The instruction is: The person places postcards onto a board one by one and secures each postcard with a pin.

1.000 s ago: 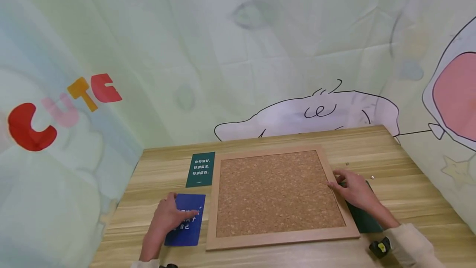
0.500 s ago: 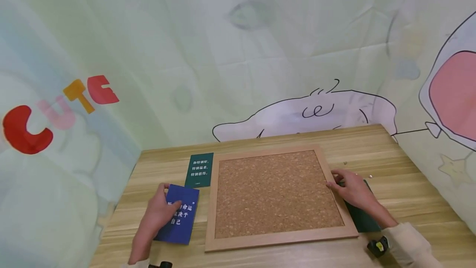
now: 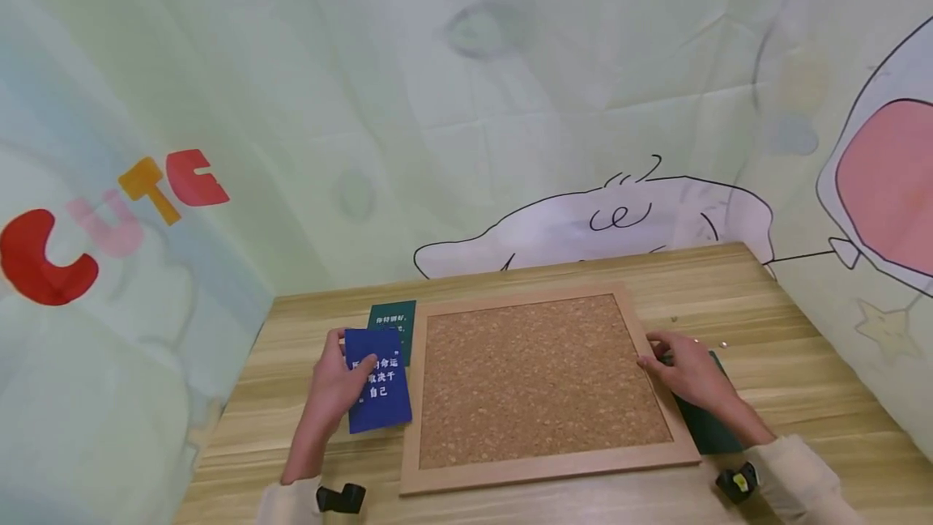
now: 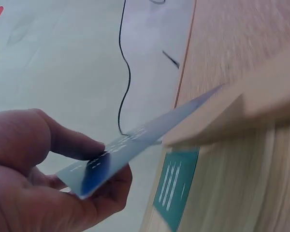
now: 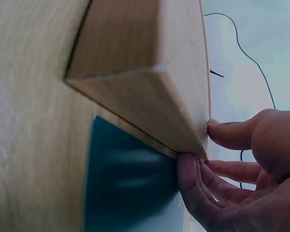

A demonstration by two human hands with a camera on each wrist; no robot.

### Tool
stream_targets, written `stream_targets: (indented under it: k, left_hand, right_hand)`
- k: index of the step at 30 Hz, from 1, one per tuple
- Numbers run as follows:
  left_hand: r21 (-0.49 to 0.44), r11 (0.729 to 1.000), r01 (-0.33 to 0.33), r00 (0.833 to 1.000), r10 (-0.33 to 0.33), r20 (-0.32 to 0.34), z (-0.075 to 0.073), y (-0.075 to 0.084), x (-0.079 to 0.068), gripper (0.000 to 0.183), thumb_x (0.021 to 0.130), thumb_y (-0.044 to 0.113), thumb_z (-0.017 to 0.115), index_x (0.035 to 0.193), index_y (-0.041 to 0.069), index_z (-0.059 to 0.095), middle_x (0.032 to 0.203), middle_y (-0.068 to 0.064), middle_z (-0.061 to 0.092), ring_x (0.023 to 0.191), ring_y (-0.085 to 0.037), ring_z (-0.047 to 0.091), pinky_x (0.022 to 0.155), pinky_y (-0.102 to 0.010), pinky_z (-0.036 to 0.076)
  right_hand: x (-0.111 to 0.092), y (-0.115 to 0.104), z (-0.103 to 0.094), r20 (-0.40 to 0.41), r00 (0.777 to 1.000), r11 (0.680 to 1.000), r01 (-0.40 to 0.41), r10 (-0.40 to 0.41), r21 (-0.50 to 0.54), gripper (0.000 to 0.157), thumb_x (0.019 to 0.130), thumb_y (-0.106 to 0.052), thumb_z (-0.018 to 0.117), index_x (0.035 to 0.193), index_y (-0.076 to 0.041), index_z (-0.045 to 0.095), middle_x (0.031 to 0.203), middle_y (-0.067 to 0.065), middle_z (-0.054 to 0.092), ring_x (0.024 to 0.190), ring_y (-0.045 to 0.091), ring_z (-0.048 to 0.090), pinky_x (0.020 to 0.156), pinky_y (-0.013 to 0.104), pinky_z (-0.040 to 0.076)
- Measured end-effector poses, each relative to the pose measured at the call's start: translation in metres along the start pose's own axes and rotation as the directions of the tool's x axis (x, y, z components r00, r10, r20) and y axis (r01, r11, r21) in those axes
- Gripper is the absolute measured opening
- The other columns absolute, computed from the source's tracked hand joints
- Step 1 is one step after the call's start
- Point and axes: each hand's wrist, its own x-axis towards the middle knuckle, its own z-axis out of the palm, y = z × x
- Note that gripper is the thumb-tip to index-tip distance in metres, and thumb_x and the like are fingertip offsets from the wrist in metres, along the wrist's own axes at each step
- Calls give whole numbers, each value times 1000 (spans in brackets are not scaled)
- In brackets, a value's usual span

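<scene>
A blue card point(image 3: 389, 411) with white lettering is pinched in my left hand point(image 3: 337, 383), thumb on its printed face and fingers behind. It is raised and tilted; in the left wrist view the card point(image 4: 140, 137) reaches the frame's edge, though touching cannot be told. My right hand point(image 3: 692, 371) holds the right edge of a wood-framed corkboard point(image 3: 547, 383). Seen from the right wrist, the thumb point(image 5: 227, 133) is on the frame's face and the fingers are curled at its side. Partly behind the blue card lies a green card point(image 3: 394, 316) with white lettering.
A dark green card point(image 3: 710, 428) lies under my right hand, beside the frame. Two tiny objects, one shiny point(image 3: 724, 344), sit beyond that hand, too small to identify. The wooden table point(image 3: 809, 395) meets a printed curtain point(image 3: 328, 128) at the back and sides.
My left hand has lifted the blue card off the table, first leftward, then up and right toward the frame, where it now covers part of the green card. My right hand stays at the frame.
</scene>
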Motion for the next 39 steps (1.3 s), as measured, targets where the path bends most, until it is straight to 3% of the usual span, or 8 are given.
stream_targets:
  k: [4,8,14,18,23,30,33,39]
  left_hand:
    - [-67,998,-20,1000,21,16,18,10,10,55,105,10,58,151,1,29,135,-30,52,113,-43,62,88,-53,57]
    - [-81,996,-30,999,33,37,34,19,21,59,105,11,59,154,1,27,148,-34,44,127,-48,53,103,-63,46]
    - [-18,999,-33,999,33,39,54,24,34,64,103,13,62,154,-1,26,151,-37,40,134,-52,46,110,-66,37]
    - [24,998,-51,998,50,34,69,24,42,66,103,13,64,155,-2,26,149,-37,43,132,-51,49,109,-65,39]
    - [66,995,-71,997,70,25,87,21,50,66,100,12,68,152,-3,31,141,-36,52,119,-47,61,99,-61,51]
    - [152,978,-143,987,152,-54,104,15,56,55,93,15,77,133,-5,45,112,-27,65,92,-34,67,80,-49,58]
    - [200,969,-143,984,161,-75,108,16,57,57,92,17,79,133,-5,45,112,-27,64,95,-37,65,84,-52,56]
    - [310,942,-130,988,149,-39,111,17,57,67,95,26,76,146,-2,43,135,-32,58,114,-44,62,97,-60,52]
  right_hand:
    - [-2,1,1,-23,1000,1000,10,-10,0,48,97,-15,74,130,16,59,95,18,72,86,35,72,70,49,58]
    - [-2,0,2,-33,999,1000,20,-19,4,47,96,-14,75,129,16,60,93,16,72,85,34,72,70,48,59]
    - [2,-1,4,-22,1000,1000,12,-12,3,48,96,-16,75,131,14,60,94,15,71,82,28,71,67,44,57]
    - [2,-1,3,-29,1000,1000,7,-7,-2,47,96,-15,76,131,14,60,93,15,71,80,26,69,65,42,56]
    - [0,0,3,-36,999,1000,-4,4,-4,47,96,-13,75,131,14,60,94,16,71,82,28,70,67,44,57]
    - [1,-1,3,-39,999,1000,5,-5,-2,48,96,-14,75,130,15,59,95,17,72,82,30,71,66,45,57]
    - [0,0,2,-40,999,1000,8,-8,2,47,96,-13,75,130,15,59,94,18,71,82,30,71,65,44,57]
    - [0,-1,5,-42,999,1000,-5,6,17,46,96,-12,74,132,14,59,95,17,71,82,29,71,64,41,58]
